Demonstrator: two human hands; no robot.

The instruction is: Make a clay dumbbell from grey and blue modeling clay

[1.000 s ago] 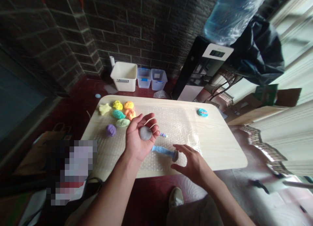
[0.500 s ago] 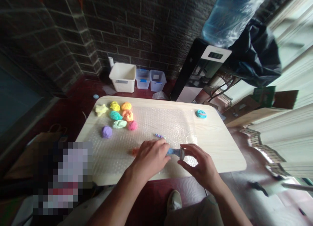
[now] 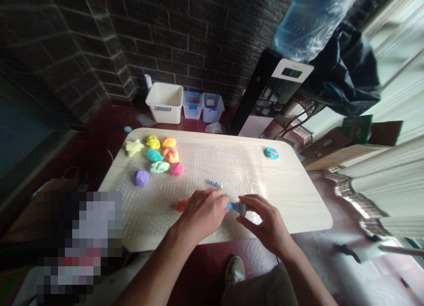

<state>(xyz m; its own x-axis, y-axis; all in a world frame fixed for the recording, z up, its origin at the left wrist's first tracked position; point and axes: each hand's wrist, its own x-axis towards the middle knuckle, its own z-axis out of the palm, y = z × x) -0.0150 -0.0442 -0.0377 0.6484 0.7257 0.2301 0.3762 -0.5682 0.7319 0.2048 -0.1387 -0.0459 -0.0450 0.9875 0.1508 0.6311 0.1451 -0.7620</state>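
My left hand (image 3: pixel 202 213) is curled over the end of a blue clay roll (image 3: pixel 233 206), and the roll sticks out from under its fingers. My right hand (image 3: pixel 265 217) pinches a flat grey clay disc (image 3: pixel 243 209) that sits on the roll's other end. A scrap of orange clay (image 3: pixel 181 205) lies just left of my left hand. A small striped clay stick (image 3: pixel 215 183) lies on the bubble wrap (image 3: pixel 205 169) above my hands. Several coloured clay lumps, including a yellow star (image 3: pixel 134 147) and a purple ball (image 3: pixel 141 178), sit to the left.
The bubble wrap lies on a pale wooden table (image 3: pixel 294 200). A round blue clay piece (image 3: pixel 271 153) sits at the far right. Behind the table are a white basket (image 3: pixel 164 103), plastic boxes (image 3: pixel 192 105) and a water dispenser (image 3: pixel 274 89) against a brick wall.
The grey disc has gone from my left palm to the end of the blue roll. Both hands now hold the roll together. A pink lump and orange scrap show where my left hand was.
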